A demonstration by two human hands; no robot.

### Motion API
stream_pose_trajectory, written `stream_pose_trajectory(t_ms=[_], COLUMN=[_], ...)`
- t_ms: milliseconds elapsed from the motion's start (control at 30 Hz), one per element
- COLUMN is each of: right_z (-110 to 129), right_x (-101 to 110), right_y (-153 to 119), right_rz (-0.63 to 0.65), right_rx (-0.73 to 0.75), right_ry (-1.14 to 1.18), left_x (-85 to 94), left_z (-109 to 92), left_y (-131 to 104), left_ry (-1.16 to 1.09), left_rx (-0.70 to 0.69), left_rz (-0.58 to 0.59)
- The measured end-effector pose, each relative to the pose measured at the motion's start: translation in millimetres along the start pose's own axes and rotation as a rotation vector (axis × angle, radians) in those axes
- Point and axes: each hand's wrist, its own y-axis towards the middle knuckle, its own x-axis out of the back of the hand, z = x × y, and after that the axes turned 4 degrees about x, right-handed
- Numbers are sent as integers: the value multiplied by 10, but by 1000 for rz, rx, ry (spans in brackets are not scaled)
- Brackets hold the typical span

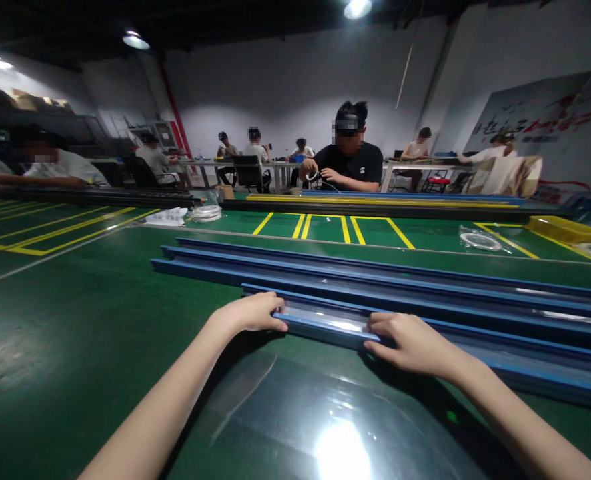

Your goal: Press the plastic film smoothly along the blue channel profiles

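A long blue channel (325,328) lies on the green tabletop across the middle of the view, its open side up and a shiny clear strip inside. My left hand (258,311) grips it near its left end, fingers over the near wall. Further right my right hand (400,340) is closed on the same channel, with thumb at the near wall and fingers inside. More blue channels (295,267) lie parallel just behind it. Nearer to me a clear sheet (275,407) rests flat on the table, reflecting a lamp.
Beyond the channels, yellow tape lines (345,229) mark the green table. Bagged white coils (206,212), a yellow tray (565,230) and long black and yellow strips (385,203) lie there. A person in a black shirt (358,167) sits opposite; others sit farther back.
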Motion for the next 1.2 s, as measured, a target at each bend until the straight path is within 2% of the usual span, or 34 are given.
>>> stream_pose_trajectory(t_ms=[133, 367, 600, 733, 900, 1033, 1200], right_z=[114, 321, 488, 530, 546, 492, 476], right_x=[19, -20, -15, -2, -100, -182, -186], right_y=[131, 398, 666, 823, 971, 999, 981], right_rz=[18, 8, 30, 40, -19, -53, -48], right_rx=[-33, 27, 46, 91, 142, 186, 208], right_ry=[-88, -28, -52, 45, 132, 198, 225], left_x=[5, 38, 170, 211, 218, 221, 236], left_z=[-24, -61, 65, 122, 133, 129, 134], left_y=[-9, -24, -120, -165, -175, -184, -193], left_ry=[15, 21, -27, 22, 20, 26, 25], left_rx=[20, 40, 64, 132, 104, 117, 119], left_rz=[-10, -12, 38, 29, 21, 27, 20])
